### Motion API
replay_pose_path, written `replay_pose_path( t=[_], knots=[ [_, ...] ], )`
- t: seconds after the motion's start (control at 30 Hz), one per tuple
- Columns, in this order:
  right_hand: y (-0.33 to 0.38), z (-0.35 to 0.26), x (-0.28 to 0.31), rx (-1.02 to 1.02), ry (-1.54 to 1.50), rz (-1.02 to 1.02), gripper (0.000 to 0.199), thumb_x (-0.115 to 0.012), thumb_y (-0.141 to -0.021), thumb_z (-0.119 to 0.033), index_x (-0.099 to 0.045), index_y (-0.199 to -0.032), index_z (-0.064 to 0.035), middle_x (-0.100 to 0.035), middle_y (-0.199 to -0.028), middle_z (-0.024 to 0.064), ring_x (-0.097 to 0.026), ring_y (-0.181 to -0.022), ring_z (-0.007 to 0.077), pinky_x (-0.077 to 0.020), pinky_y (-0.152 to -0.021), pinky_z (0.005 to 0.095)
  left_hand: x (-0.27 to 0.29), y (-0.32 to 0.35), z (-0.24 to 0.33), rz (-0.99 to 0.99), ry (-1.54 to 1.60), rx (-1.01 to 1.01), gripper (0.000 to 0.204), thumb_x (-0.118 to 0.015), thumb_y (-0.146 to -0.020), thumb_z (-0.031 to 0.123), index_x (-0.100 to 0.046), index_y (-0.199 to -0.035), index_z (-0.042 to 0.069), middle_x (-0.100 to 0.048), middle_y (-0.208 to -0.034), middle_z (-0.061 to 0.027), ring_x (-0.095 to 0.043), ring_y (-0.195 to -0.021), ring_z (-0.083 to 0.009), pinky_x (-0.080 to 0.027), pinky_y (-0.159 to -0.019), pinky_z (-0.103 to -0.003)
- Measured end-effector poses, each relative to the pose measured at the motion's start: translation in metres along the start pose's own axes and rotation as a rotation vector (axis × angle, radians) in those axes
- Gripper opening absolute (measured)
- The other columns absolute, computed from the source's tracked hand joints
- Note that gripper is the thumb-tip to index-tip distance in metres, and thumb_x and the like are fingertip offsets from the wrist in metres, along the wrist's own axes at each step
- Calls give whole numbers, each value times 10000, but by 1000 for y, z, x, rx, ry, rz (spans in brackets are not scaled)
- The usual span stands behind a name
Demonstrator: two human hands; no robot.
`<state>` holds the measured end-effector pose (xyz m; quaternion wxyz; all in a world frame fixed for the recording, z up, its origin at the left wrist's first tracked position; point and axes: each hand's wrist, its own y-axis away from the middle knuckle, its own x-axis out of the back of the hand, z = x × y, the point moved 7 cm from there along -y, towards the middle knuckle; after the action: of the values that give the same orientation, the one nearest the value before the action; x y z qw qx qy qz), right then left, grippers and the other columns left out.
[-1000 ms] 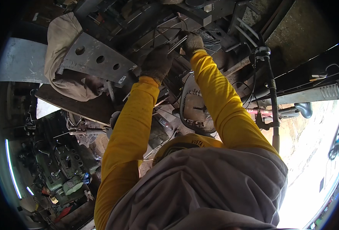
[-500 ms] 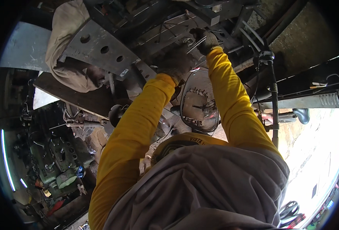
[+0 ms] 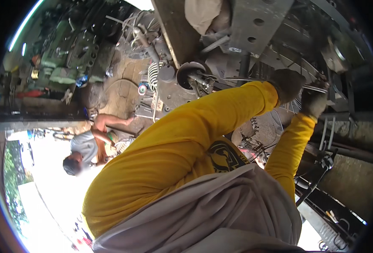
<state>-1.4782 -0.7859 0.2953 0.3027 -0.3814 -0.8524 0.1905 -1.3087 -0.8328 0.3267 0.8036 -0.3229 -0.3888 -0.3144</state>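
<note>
Both of my hands wear dark knit gloves and are close together at the upper right. My right hand (image 3: 314, 103) is closed round a few thin metal rods (image 3: 315, 88), whose bright ends show above its fingers. Just left of it, my left hand (image 3: 287, 85) is also closed, seen from its back. The rods run into its grip, and a thin length shows on its other side, above my yellow sleeve. Its fingers are mostly hidden. Above the hands is a steel plate with round holes (image 3: 260, 23).
A dark round metal bowl (image 3: 190, 69) and a white coil (image 3: 152, 78) lie left of my hands. Bent wire and a rounded basket-like piece (image 3: 258, 130) sit below them. Another person (image 3: 84, 145) in grey crouches at far left. Machine parts (image 3: 72, 59) crowd the upper left.
My view has turned to the left, so hands and plate now appear further right. The person in grey has come into view. Both hands keep hold of the rods.
</note>
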Motion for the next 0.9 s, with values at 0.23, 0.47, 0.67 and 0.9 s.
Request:
replay_pose_path(
  t=[0.23, 0.47, 0.67, 0.9],
  knots=[
    [34, -101, -26, -440, -1218, -330, 218, -533, -987, -194, -584, -1139, -46, -601, -871, 14, -555, -758, 81, -444, -635, 180, 145, 81, 41, 62, -46, 66, 177, -566, -873, 196, -665, -895, 51, -682, -826, -195, -692, -749, -295, -551, -686, -412],
    [71, -150, -67, 103, -344, -426, 308, -538, -982, -246, -625, -1137, 6, -579, -779, 10, -502, -604, 62, -427, -560, 189, 253, 175, -57, 131, 259, 440, 247, -564, -913, 104, -629, -1137, 21, -698, -847, -70, -649, -644, -128, -513, -569, -252],
    [122, -108, -116, -558, -759, -626, 355, -493, -994, -296, -627, -1158, -10, -598, -774, 7, -516, -607, 63, -408, -540, 193, 235, 298, -178, 106, -304, 309, 319, -555, -830, 24, -625, -1141, 33, -692, -981, -86, -680, -755, -174, -534, -570, -284],
    [153, -86, -139, -739, -880, -662, 368, -491, -990, -301, -624, -1174, -12, -607, -798, 3, -498, -599, 56, -390, -524, 199, 148, 332, -274, 65, -214, 294, 168, -594, -846, 144, -691, -960, 68, -679, -993, -103, -662, -884, -266, -521, -767, -351]
  ],
)
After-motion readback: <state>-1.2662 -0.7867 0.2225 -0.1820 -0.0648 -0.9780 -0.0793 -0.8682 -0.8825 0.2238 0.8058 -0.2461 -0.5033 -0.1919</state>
